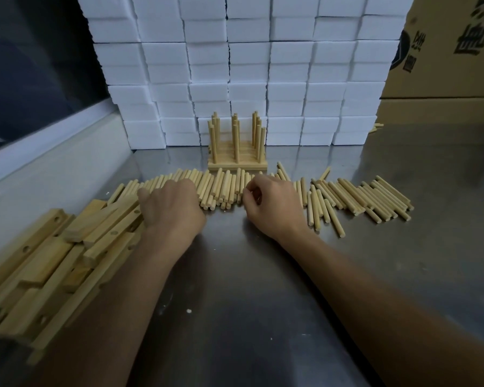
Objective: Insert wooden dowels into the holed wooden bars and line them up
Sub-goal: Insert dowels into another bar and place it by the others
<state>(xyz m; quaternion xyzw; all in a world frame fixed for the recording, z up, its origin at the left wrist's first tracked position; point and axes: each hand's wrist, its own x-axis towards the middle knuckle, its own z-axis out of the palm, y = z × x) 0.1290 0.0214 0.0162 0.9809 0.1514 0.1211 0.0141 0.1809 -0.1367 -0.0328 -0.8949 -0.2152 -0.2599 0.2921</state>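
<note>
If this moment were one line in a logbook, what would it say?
left hand: resting on loose dowels | right hand: pinching a dowel | finished bars: lined up behind | empty holed bars: piled left

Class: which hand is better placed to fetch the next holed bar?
The left hand: it rests beside the pile of bars, while the right hand is curled at the dowels.

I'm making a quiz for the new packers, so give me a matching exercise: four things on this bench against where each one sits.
Things:
1. loose dowels
2. holed bars
3. finished bars with upright dowels
4. cardboard box

Places:
A. far right corner
B. near left pile
C. row across the middle
D. centre back, by the white foam blocks

Pairs: 1-C, 2-B, 3-D, 4-A
</note>
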